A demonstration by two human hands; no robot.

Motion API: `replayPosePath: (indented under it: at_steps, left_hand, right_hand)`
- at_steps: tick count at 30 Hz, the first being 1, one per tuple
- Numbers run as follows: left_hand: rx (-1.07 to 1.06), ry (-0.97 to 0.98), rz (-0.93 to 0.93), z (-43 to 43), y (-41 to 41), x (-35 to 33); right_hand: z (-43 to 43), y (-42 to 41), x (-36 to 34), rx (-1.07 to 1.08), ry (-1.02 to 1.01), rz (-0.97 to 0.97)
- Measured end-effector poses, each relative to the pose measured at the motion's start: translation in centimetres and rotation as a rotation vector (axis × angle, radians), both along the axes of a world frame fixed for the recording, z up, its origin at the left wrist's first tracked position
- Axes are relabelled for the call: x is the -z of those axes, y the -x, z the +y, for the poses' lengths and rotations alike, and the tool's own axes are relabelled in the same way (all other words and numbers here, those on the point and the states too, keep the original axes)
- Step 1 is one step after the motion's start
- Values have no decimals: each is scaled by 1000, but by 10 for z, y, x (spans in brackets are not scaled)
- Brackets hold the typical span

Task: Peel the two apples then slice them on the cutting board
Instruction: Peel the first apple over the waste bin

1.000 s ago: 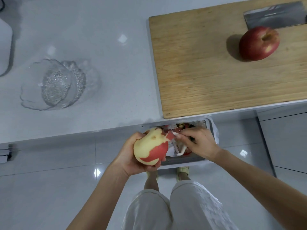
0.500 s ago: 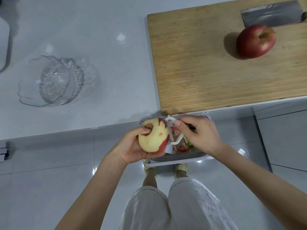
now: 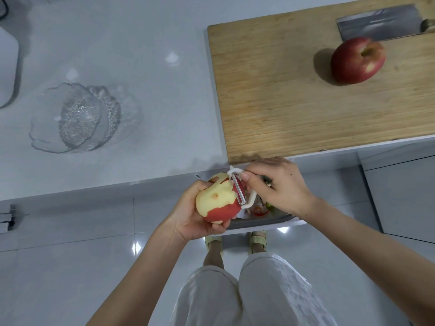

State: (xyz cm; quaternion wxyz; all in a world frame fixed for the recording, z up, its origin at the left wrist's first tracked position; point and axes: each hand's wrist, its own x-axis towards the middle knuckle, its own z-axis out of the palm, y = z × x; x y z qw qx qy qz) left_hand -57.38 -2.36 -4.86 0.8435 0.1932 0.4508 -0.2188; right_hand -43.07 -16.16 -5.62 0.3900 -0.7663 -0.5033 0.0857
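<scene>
My left hand (image 3: 191,216) grips a half-peeled apple (image 3: 217,200) below the counter edge; its top is pale flesh, its lower side still red. My right hand (image 3: 280,185) pinches a white peeler (image 3: 242,188) whose blade lies against the apple's right side. Both hands hover over a waste bin (image 3: 259,221) holding peel scraps. A whole red apple (image 3: 357,60) stands on the wooden cutting board (image 3: 282,95) at the upper right, just in front of a cleaver (image 3: 379,25).
A clear glass bowl (image 3: 77,117) sits on the white counter (image 3: 141,67) to the left. A white object (image 3: 7,67) lies at the far left edge. My legs and the glossy tiled floor (image 3: 70,267) fill the lower frame.
My left hand turned the apple, bringing more peeled flesh upward. My right hand lifted the peeler back to the apple's upper right side after a downward stroke.
</scene>
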Motion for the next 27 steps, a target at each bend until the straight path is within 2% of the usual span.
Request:
replayPosePath:
  at_steps: [8,11,13,15,17,21,23,27]
  left_hand:
    - [36,36,47,-4,-1,3]
    - [-21,55,62,-5,2,4]
    - [-102,99,32,-1,4,3]
    - [-130,130,-41,7,2,0]
    - [-105,99,-88,14,0,0]
    - [-82,-11,-102,21,4,9]
    - [-110,-45,-107,21,7,11]
    - [-139,-152,-27,22,7,9]
  right_hand:
    - [-3,6,17,-37,50,266]
    - [-7,4,32,-13,105,315]
    - [-18,2,46,18,209,282]
    - [-27,3,54,59,338,330]
    - [-28,6,53,78,483,360]
    - [-16,-3,44,36,907,333]
    - [-12,-7,39,26,1029,449]
    - [-5,-7,25,186,1141,892]
